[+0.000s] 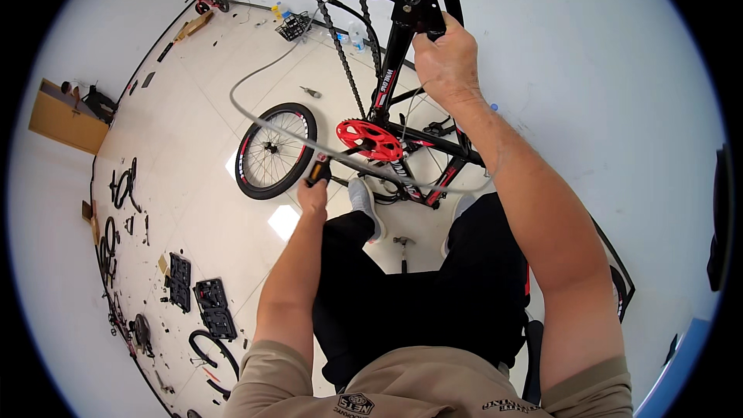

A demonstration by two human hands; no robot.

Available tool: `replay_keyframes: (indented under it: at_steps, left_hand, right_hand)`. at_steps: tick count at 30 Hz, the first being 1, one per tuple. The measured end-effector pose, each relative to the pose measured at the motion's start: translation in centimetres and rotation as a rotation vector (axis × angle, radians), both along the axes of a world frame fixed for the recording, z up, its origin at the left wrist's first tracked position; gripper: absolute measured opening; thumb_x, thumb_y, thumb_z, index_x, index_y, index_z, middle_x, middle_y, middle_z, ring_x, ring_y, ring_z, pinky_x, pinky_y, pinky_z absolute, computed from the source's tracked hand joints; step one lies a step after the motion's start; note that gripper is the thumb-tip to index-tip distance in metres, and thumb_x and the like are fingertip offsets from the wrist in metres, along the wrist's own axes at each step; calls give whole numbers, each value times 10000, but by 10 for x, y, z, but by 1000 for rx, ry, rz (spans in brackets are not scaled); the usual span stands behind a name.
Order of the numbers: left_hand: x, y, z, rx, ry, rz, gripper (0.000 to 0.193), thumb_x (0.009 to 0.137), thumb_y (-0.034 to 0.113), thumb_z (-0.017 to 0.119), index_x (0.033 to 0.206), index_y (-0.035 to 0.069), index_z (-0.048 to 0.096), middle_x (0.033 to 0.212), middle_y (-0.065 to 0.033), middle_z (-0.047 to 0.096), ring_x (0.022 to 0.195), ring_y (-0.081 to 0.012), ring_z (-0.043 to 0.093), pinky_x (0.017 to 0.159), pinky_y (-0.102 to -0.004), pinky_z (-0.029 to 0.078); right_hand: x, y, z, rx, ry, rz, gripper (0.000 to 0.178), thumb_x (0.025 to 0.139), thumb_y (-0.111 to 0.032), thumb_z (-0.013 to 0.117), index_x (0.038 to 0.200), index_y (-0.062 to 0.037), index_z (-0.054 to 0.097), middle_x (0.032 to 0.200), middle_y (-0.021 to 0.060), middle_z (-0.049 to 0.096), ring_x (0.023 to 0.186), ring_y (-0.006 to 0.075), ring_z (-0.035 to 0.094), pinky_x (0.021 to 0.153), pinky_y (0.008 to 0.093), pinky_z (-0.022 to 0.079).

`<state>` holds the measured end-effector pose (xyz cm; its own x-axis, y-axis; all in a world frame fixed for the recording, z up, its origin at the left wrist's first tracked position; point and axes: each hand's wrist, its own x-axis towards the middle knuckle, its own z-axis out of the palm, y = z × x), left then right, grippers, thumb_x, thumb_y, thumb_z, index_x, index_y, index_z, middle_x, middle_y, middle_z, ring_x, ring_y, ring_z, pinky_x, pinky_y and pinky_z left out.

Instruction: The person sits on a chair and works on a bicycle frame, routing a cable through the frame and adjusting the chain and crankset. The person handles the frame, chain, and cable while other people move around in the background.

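A black bicycle frame point(398, 46) stands on end between my feet, its narrow fork-like end up. My right hand point(449, 62) is closed around a frame tube near that top end. Lower down, my left hand point(313, 197) grips a black pedal point(318, 170) with an orange reflector, at the end of the crank beside the red chainring point(368, 139). A chain point(340, 66) runs from the chainring up to the top of the frame. One long grey cable point(244, 104) loops across in front of the frame and past the crank.
A wheel with a tyre point(276, 151) lies left of the frame. On the floor near my feet is a hammer point(403, 251). Open black tool cases point(214, 308) and bike parts are spread at the left. A black basket point(294, 27) and bottles point(356, 35) sit by the wall.
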<state>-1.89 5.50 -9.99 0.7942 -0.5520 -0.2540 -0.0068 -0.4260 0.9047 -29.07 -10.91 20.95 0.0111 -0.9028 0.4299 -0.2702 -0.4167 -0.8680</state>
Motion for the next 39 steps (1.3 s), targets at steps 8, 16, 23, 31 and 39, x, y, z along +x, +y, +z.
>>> replay_keyframes:
  at_steps: [8, 16, 23, 31, 39]
  left_hand:
    - [-141, 16, -14, 232, 364, -429, 404, 814, 152, 707, 1186, 55, 581, 976, -85, 651, 699, -178, 574, 543, -337, 466]
    - [-82, -19, 187, -473, 656, -299, 324, 956, 326, 558, 1053, 20, 596, 956, -125, 646, 883, -240, 619, 796, -397, 512]
    - [-6, 22, 83, -273, 864, 435, 677, 956, 281, 503, 1525, 123, 172, 1569, -245, 100, 1430, -376, 247, 1124, -566, 279]
    - [-89, 23, 77, -149, 894, 125, 714, 995, 378, 493, 1553, 133, 122, 1569, -212, 221, 1424, -363, 290, 1133, -540, 287]
    - [-84, 38, 88, -417, 1041, 231, 669, 1020, 493, 391, 1520, 110, 165, 1489, -218, 328, 1378, -377, 358, 1108, -564, 325]
  right_hand:
    - [-3, -8, 0, -16, 0, 12, 258, 812, -97, 550, 1016, 33, 640, 747, 213, 665, 702, 348, 656, 712, 407, 515]
    - [-4, -14, -6, -22, -68, 17, 271, 810, -107, 566, 1037, 19, 644, 774, 228, 666, 748, 380, 660, 742, 404, 524]
    - [5, -5, 0, -40, 1, 12, 280, 807, -132, 598, 1049, -2, 650, 842, 242, 678, 839, 428, 652, 792, 433, 526]
    - [-2, -22, -9, -34, -39, -10, 204, 852, -152, 600, 974, 7, 641, 651, 92, 629, 598, 187, 600, 623, 324, 488]
    - [-4, -15, -6, -13, -21, 17, 280, 836, -139, 580, 1059, 24, 627, 754, 157, 665, 700, 259, 639, 704, 356, 512]
